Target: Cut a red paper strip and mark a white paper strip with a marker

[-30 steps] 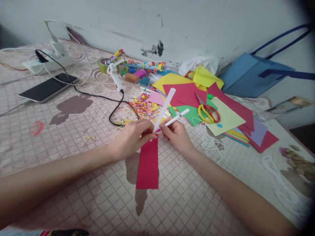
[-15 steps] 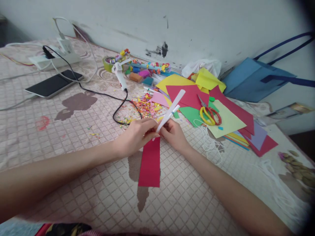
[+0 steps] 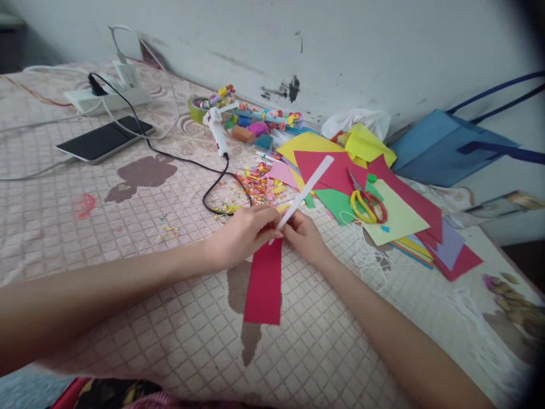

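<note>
The red rectangular paper strip (image 3: 263, 289) lies on the quilted, diamond-patterned tablecloth (image 3: 323, 346), its far end under the fingers of both hands. The left hand (image 3: 240, 236) has thumb and fingers pinched together on the lower part of a translucent white stick (image 3: 307, 188) — the stick slants up and away to the right. The right hand (image 3: 309, 238) is curled close against the left, its fingertips partly hidden, so I cannot tell what it grips.

Just beyond lie colourful paper scraps (image 3: 261, 184) and the black cord (image 3: 187, 161) of a white glue gun (image 3: 218, 133). To the right, tangled white string (image 3: 368, 258) sits near yellow-and-red-handled scissors (image 3: 368, 205), which rest on coloured paper sheets (image 3: 400, 213). Farther out are a black-screened phone (image 3: 104, 139) on the left and a blue bag (image 3: 447, 147) on the right — both well apart from the hands.
</note>
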The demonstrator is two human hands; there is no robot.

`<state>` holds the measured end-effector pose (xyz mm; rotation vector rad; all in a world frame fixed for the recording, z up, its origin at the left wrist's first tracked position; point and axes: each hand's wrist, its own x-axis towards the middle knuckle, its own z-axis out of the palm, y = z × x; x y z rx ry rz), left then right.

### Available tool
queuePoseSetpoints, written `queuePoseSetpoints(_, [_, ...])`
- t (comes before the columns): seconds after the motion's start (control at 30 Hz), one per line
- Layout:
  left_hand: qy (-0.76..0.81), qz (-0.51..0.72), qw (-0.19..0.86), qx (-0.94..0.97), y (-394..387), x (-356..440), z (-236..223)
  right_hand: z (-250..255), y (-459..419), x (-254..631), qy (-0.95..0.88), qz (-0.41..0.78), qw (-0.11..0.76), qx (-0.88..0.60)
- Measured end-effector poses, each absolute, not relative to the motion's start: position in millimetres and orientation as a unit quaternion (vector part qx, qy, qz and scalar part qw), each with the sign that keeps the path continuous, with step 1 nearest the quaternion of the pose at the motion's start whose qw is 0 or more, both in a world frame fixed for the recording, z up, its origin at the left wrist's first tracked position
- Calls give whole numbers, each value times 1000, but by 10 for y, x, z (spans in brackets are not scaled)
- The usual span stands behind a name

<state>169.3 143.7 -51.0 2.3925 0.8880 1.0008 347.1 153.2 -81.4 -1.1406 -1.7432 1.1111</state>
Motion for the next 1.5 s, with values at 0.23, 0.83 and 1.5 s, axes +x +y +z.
queuePoseSetpoints(0.23, [313,363,205,853,1439,1701,-520,-806,1538,3473,-685,433,381,-445])
queuePoseSetpoints(0.83, [314,348,195,861,1420,1699,-480,-825,1500,3515,-648,427,416,-473])
queuePoseSetpoints(1.5, [310,336,186,870,1429,1682,-486,-894,1522,3524,-671,417,408,-459])
